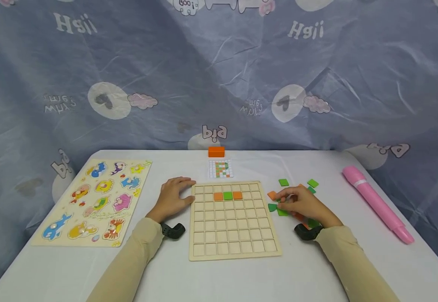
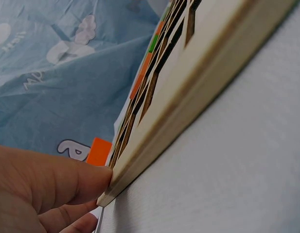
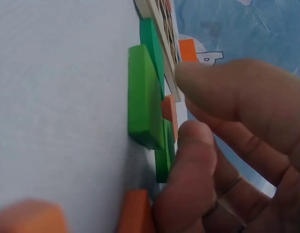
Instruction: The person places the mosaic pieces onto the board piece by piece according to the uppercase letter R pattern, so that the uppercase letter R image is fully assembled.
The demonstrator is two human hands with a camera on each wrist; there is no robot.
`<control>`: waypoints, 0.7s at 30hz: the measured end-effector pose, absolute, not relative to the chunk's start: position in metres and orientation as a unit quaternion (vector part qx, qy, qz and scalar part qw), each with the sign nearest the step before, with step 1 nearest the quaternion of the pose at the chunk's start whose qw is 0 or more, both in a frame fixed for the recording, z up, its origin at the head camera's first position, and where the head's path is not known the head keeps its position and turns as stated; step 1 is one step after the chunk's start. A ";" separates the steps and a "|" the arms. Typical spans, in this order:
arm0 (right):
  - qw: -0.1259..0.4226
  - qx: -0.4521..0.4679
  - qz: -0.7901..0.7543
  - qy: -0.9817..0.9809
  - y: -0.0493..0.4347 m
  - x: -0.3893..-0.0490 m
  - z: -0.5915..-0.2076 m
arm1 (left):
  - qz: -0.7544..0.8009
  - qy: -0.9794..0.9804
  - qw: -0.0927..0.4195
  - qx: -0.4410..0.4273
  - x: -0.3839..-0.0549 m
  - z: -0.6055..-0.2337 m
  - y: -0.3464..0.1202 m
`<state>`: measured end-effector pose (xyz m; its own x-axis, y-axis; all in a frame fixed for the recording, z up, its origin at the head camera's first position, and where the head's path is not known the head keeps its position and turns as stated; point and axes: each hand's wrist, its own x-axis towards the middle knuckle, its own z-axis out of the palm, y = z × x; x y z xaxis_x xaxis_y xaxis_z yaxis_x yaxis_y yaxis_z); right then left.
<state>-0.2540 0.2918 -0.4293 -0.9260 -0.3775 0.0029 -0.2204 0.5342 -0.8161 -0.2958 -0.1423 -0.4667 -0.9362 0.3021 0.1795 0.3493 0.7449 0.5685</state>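
My left hand (image 1: 171,198) rests against the upper left corner of a wooden grid board (image 1: 235,253). Its thumb (image 2: 94,182) touches the board's side edge in the left wrist view. An orange tile (image 1: 218,196), a green tile (image 1: 228,196) and another orange tile (image 1: 237,195) lie in a row in the board's second row. My right hand (image 1: 303,204) is over a loose pile of tiles right of the board, thumb and index finger apart with nothing seen between them. Close to those fingers is a light green tile (image 3: 144,99), beside a darker green piece (image 3: 152,53). The hand hides part of the pile.
Behind the board lie a printed pattern card (image 1: 221,169) and an orange block (image 1: 216,152). An animal puzzle board (image 1: 90,205) is at left, a pink pen-shaped object (image 1: 379,205) at right. More green tiles (image 1: 312,183) lie beyond the right hand.
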 end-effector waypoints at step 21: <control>0.060 -0.187 -0.358 0.913 0.278 -0.251 -0.428 | -0.318 -0.930 0.038 -0.179 -0.297 -0.468 -0.144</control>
<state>-0.2514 0.2779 -0.4280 -0.9230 -0.3840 0.0244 -0.2981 0.6738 -0.6761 -0.2965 -0.1441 -0.4680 -0.9329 0.3087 0.1857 0.3577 0.7331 0.5785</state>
